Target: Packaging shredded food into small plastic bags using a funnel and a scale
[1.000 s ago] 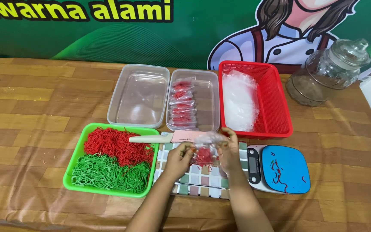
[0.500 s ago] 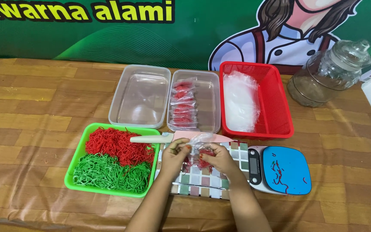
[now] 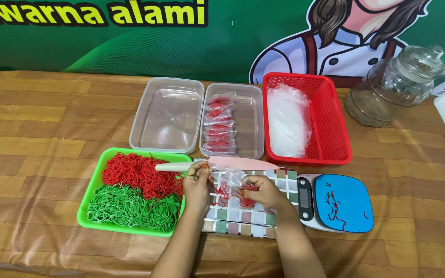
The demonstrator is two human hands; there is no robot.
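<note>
Both hands meet over a checked mat [image 3: 243, 221] at the table's front. My left hand [image 3: 198, 181] and my right hand [image 3: 260, 191] pinch a small clear plastic bag [image 3: 231, 184] with red noodle strands inside. The left holds its left side, the right its right side. Just behind the hands, a pink knife [image 3: 217, 164] rests across the mat and the green tray [image 3: 89, 206]. That tray holds red noodles [image 3: 136, 174] at the back and green noodles [image 3: 130, 206] at the front.
A blue-topped kitchen scale [image 3: 343, 202] with a few red strands stands right of the mat. Behind are a bare clear tub [image 3: 167, 114], a clear tub of filled bags [image 3: 233, 119], and a red basket [image 3: 330, 123] of clear bags. A glass jar [image 3: 395, 85] stands far right.
My hands have drawn closer together on the bag and shifted slightly forward, away from the knife. The right hand now grips lower on the bag.
</note>
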